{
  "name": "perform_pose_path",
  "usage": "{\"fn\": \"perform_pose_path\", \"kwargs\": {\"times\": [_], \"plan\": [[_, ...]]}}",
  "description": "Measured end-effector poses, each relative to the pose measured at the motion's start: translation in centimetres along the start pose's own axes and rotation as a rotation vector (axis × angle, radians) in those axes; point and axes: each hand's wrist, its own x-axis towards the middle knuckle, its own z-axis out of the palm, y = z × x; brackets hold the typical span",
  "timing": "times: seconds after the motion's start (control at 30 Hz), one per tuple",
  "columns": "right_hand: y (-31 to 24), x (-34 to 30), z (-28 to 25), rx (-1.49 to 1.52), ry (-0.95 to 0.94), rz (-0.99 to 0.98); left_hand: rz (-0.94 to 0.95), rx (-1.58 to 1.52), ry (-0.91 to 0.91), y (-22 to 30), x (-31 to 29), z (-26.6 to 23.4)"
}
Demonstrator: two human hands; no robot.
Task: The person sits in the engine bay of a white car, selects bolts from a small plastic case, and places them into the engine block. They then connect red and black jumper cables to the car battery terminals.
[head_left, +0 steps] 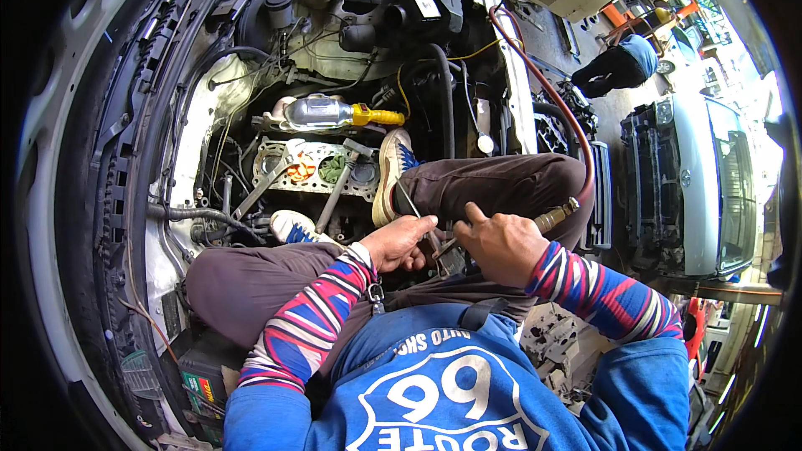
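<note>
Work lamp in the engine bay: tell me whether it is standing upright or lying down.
Lying down. The work lamp rests on its side above the cylinder block, its yellow handle pointing sideways toward the raised shoe.

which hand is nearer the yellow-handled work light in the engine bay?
Left. The left hand sits below the work light, slightly to its right. The right hand is farther off to the right, by the red hose.

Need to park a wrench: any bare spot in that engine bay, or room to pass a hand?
Little. The engine block carries a hammer, rags and both shoes. The work lamp lies just above. Only the lap left of the left hand is bare. Right hand crowds the hose.
</note>
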Motion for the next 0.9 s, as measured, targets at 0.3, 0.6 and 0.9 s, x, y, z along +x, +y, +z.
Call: {"fn": "perform_pose_path", "kwargs": {"times": [0.3, 0.6, 0.9], "plan": [[0.8, 4.1, -0.1, -0.08, 0.041, 0.063, 0.327, 0.505, 0.428, 1.6, 2.6, 0.2], [1.6, 6.2, -2.0, -0.014, 0.019, 0.074, 0.325, 0.094, 0.402, 1.0, 2.7, -0.6], [0.9, 4.7, -0.3, -0.016, 0.101, 0.054, 0.32, 0.319, 0.455, 1.0, 1.6, 0.2]]}}
